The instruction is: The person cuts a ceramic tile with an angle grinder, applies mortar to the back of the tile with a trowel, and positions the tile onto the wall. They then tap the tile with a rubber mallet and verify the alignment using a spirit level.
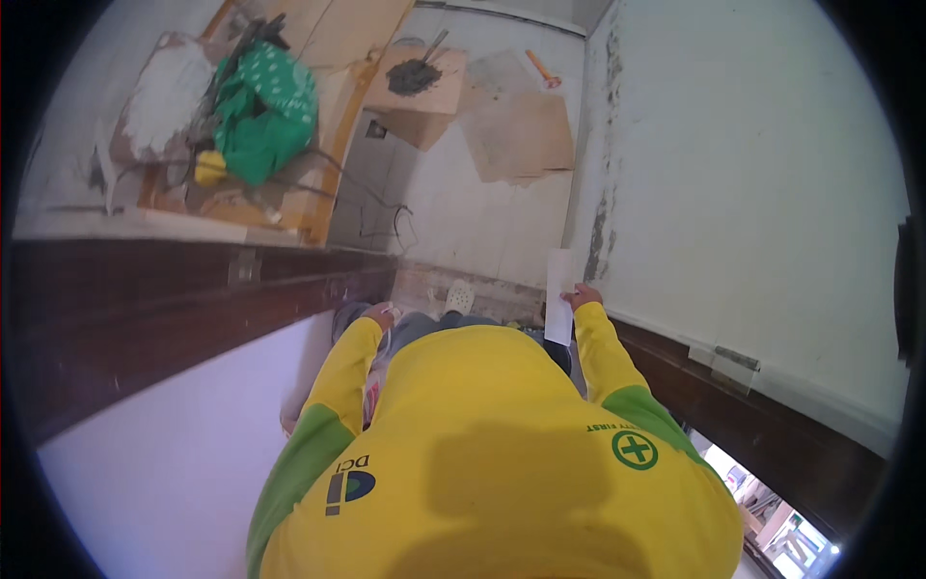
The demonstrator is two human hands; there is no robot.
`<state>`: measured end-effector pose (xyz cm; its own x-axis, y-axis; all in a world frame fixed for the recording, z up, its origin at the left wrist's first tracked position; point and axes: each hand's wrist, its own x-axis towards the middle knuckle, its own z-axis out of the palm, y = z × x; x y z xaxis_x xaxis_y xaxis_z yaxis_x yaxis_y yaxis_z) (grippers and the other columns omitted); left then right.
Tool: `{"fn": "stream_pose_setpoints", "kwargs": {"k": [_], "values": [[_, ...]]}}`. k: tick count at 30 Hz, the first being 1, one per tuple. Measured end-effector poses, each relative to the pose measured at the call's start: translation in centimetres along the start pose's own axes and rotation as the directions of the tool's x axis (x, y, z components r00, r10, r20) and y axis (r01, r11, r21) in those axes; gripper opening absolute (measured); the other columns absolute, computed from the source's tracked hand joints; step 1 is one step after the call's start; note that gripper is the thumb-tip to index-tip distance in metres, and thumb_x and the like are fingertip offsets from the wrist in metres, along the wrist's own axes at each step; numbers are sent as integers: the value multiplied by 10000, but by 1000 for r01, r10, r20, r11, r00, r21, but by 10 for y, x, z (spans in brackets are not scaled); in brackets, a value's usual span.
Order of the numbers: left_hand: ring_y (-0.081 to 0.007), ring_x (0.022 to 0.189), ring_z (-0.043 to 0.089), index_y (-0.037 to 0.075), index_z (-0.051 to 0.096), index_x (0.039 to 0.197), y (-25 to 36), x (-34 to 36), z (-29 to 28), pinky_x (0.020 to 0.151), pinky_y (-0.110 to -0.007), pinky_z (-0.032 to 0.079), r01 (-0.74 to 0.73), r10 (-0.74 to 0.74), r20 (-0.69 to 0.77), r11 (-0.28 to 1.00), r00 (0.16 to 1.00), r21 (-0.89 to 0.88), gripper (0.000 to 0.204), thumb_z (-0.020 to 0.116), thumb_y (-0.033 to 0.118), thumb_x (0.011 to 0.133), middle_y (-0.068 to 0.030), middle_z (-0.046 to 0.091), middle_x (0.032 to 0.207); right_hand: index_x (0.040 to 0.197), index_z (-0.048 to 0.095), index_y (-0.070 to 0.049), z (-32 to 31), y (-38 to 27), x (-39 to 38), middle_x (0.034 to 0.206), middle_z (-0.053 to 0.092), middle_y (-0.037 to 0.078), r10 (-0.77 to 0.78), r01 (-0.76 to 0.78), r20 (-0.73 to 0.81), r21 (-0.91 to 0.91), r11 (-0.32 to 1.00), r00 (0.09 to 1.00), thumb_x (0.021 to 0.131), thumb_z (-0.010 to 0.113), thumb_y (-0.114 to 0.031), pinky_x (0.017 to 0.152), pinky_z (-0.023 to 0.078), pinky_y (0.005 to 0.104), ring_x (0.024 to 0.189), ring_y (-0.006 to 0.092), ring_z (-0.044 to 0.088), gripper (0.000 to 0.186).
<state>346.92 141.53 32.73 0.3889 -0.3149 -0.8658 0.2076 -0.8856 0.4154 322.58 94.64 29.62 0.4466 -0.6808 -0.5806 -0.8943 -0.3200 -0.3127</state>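
My right hand grips the side of an upright, narrow white strip, low at the right of the doorway. My left hand is low at the left, beside my grey-clad leg, its fingers curled around something pale that is too small to make out. A light clog shows between the hands. Both of my forearms are in yellow and green sleeves.
Dark wooden frames flank me. At upper left a wooden board bears green cloth, a white pile, a yellow item and cord. Beyond lie boards, grey mortar and an orange-handled tool. A white wall stands right.
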Motion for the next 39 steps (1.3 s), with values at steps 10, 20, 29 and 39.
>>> {"fn": "stream_pose_setpoints", "kwargs": {"k": [10, 20, 29, 39], "values": [[-267, 1198, 561, 28, 568, 1308, 187, 130, -71, 1012, -346, 415, -176, 174, 54, 984, 983, 32, 730, 655, 565, 822, -173, 604, 1284, 953, 675, -4, -93, -96, 51, 841, 663, 84, 164, -66, -60, 743, 666, 985, 779, 770, -229, 658, 537, 331, 756, 183, 632, 300], [-333, 1138, 596, 74, 616, 1266, 358, 361, -167, 1011, -398, 420, -257, 98, 329, 836, 939, 484, 713, 524, 644, 847, -168, 622, 1258, 926, 681, -12, -194, -241, 234, 793, 642, 37, 172, 4, -116, 837, 547, 978, 796, 763, -188, 591, 518, 295, 685, 137, 601, 233], [-416, 1037, 622, 97, 676, 1138, 587, 510, -282, 895, -469, 477, -484, 391, 285, 689, 875, 539, 500, 546, 490, 857, -187, 662, 1153, 877, 607, -39, -345, -328, 388, 752, 609, 36, 243, 11, -173, 834, 552, 954, 844, 720, -161, 531, 484, 312, 623, 146, 562, 170], [-145, 864, 613, 149, 519, 1361, 870, 452, -345, 759, -296, 488, -304, 498, 283, 797, 820, -523, 469, 620, 311, 932, -35, 659, 1039, 1199, 515, -62, -470, -542, 581, 1126, 640, 116, -140, 24, -68, 955, -295, 988, 918, 572, -49, 813, 562, 410, 962, 265, 658, 287]]}}
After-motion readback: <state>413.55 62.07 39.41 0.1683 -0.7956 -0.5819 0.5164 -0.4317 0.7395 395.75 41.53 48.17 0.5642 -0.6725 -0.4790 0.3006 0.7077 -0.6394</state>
